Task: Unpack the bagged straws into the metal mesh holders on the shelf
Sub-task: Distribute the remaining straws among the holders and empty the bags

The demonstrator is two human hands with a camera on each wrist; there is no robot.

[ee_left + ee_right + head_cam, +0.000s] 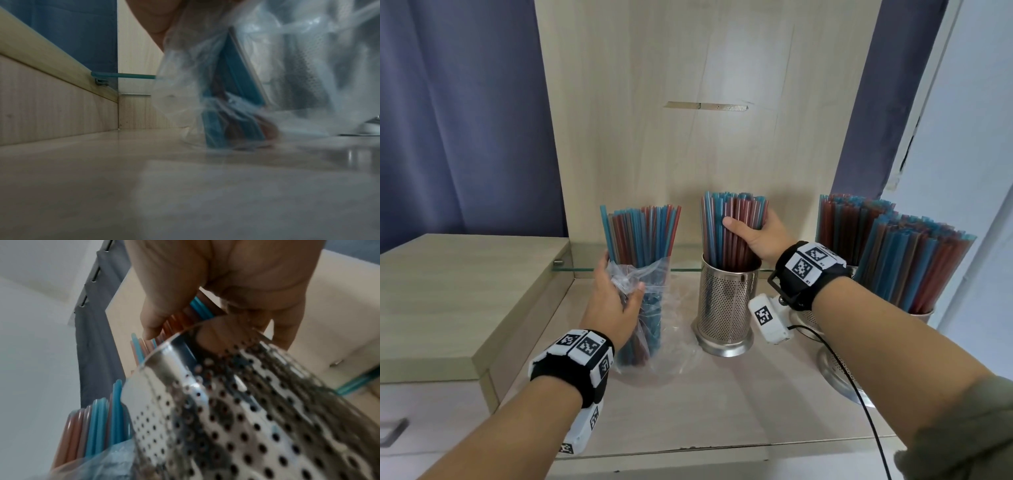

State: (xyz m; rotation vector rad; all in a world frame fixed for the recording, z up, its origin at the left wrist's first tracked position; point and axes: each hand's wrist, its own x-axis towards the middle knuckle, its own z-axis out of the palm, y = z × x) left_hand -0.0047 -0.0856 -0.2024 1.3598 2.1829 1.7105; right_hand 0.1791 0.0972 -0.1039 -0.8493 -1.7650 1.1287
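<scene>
A clear plastic bag (654, 308) of blue and red straws (643, 233) stands upright on the shelf (722, 411). My left hand (619, 274) grips the bag's crumpled upper part. In the left wrist view the bag (195, 73) fills the right side, with straws (236, 78) inside it. My right hand (748, 222) is wrapped round a bundle of straws (715, 222) whose lower ends stand in a metal mesh holder (726, 308). The right wrist view shows its fingers (287, 321) round the straws (199, 308) just above the holder's rim (226, 402).
Two more mesh holders packed with straws (911, 260) (849, 219) stand at the right. A raised wooden cabinet top (465, 291) borders the shelf on the left, and a glass shelf edge (578, 269) runs behind. A black cable (859, 394) trails from my right wrist.
</scene>
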